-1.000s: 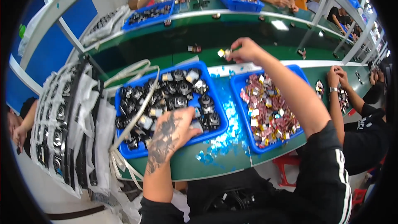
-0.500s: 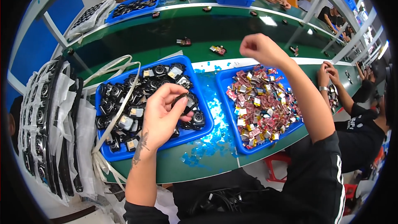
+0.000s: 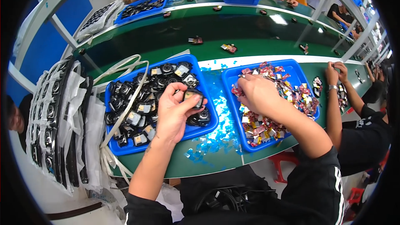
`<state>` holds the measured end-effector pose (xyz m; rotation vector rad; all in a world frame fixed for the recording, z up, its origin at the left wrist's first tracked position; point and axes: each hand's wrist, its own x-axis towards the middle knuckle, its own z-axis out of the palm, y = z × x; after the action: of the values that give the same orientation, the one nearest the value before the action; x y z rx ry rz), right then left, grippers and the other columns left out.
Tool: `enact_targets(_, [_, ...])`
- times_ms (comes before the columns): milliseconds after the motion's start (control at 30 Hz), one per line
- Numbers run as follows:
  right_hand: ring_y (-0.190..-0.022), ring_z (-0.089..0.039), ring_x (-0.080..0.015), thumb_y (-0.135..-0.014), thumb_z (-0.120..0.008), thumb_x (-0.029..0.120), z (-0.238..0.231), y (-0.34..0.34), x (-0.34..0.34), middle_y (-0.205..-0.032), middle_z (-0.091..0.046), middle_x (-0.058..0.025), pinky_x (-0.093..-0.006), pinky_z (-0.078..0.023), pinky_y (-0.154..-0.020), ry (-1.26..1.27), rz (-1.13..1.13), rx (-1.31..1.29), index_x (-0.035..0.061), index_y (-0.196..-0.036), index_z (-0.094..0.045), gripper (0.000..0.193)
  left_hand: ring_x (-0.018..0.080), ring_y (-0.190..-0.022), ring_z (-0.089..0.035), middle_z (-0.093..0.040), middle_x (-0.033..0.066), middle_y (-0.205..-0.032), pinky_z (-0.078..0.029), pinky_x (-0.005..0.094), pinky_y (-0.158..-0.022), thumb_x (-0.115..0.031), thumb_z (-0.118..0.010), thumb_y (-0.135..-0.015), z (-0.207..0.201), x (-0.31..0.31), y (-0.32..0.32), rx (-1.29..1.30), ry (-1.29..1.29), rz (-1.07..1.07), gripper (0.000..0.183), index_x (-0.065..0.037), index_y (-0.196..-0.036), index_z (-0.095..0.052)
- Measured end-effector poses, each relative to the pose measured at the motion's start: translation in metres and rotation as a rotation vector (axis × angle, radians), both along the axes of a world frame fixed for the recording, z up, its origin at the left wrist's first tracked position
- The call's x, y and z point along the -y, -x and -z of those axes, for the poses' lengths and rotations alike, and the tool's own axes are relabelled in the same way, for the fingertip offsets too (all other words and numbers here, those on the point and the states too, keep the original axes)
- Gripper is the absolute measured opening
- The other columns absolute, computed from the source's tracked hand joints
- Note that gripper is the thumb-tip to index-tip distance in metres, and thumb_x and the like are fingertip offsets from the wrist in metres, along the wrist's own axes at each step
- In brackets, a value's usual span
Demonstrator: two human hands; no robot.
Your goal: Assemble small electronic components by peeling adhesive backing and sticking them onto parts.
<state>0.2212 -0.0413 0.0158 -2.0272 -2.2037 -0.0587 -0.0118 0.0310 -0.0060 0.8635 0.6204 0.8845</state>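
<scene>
Head view: our left hand (image 3: pixel 174 114) has its fingers clamped on a dark case (image 3: pixel 191 93), with a blue tray (image 3: pixel 214 121) of similar cases (image 3: pixel 143 108) beneath them. Our right hand (image 3: pixel 260 95) reaches its fingers among reddish boards (image 3: pixel 264 131) in a second tray (image 3: pixel 298 70); we cannot tell whether they are together. Blue scraps (image 3: pixel 218 133) litter the desk (image 3: pixel 177 165) between both hands' fingers.

The nine o'clock tray (image 3: pixel 199 132) is solid blue, with black cases (image 3: pixel 166 68) showing silver and pale-yellow panels. The three o'clock tray (image 3: pixel 295 69) is also solid blue, with red boards (image 3: pixel 271 131) mottled yellow and white. At five o'clock, light-blue flakes (image 3: pixel 221 127) speckle the green table (image 3: pixel 179 164); at four o'clock, the black sleeve (image 3: pixel 308 183) bears lengthwise white stripes (image 3: pixel 339 191).
</scene>
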Motion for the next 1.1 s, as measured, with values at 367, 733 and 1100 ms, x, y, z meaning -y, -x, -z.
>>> enact_targets(367, [-0.073, -0.062, -0.0113, -0.085, -0.061, 0.001, -0.030, -0.019, 0.006, -0.080, -0.064, -0.0048, -0.0272, -0.051, -0.067, 0.017, 0.076, -0.806, -0.0002, -0.091, -0.059, 0.006, 0.0091, -0.074, -0.064, -0.068, 0.0088, -0.095, -0.050, 0.0198, -0.056, -0.007, -0.056, -0.096, 0.000, 0.002, -0.001, -0.038, -0.050, -0.020, 0.013, -0.006, -0.109, -0.053])
enact_targets(733, [-0.062, -0.045, -0.0036, -0.091, -0.068, 0.016, -0.012, 0.033, 0.039, -0.082, -0.061, 0.0016, -0.0194, -0.033, -0.051, 0.527, 0.218, -1.954, 0.0082, -0.098, -0.058, 0.014, 0.0225, -0.083, -0.061, -0.054, 0.0126, -0.104, -0.051, 0.0312, -0.070, 0.009, -0.060, -0.077, -0.015, 0.035, -0.004, -0.415, -1.059, -0.045, 0.041, -0.010, -0.111, -0.072])
enact_targets(1100, [-0.059, -0.052, -0.0041, -0.093, -0.065, 0.014, -0.005, 0.052, 0.049, -0.084, -0.065, -0.0022, -0.0188, -0.038, -0.052, 0.381, 0.316, -2.058, 0.0057, -0.095, -0.060, 0.010, 0.0226, -0.076, -0.063, -0.059, 0.0087, -0.092, -0.052, 0.0316, -0.061, -0.004, -0.080, -0.067, -0.005, 0.029, -0.008, -0.499, -1.546, -0.176, 0.036, -0.007, -0.102, -0.074])
